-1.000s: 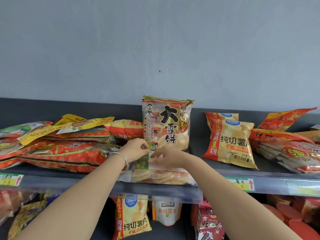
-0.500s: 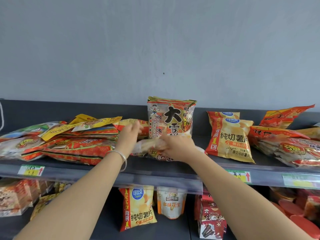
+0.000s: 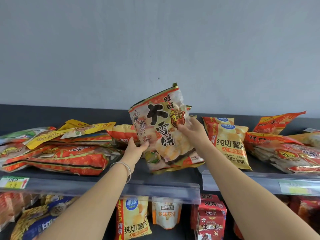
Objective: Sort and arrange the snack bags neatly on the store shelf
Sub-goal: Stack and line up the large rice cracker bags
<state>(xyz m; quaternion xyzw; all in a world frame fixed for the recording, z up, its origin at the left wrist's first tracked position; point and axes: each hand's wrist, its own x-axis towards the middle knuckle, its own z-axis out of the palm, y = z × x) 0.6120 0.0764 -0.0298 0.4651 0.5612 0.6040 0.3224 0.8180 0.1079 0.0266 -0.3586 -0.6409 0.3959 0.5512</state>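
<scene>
A rice-cracker bag [image 3: 162, 134] stands tilted at the middle of the top shelf [image 3: 155, 174] — left hand [image 3: 134, 149] fingers grip its left edge, right hand [image 3: 192, 131] fingers its right edge. Left lies a heap of red bags [image 3: 65, 158]; right, yellow chip bags [image 3: 228, 144].

Rice-cracker bag [image 3: 162, 134] between piled bags [image 3: 65, 153], chip bags [image 3: 228, 146]
</scene>
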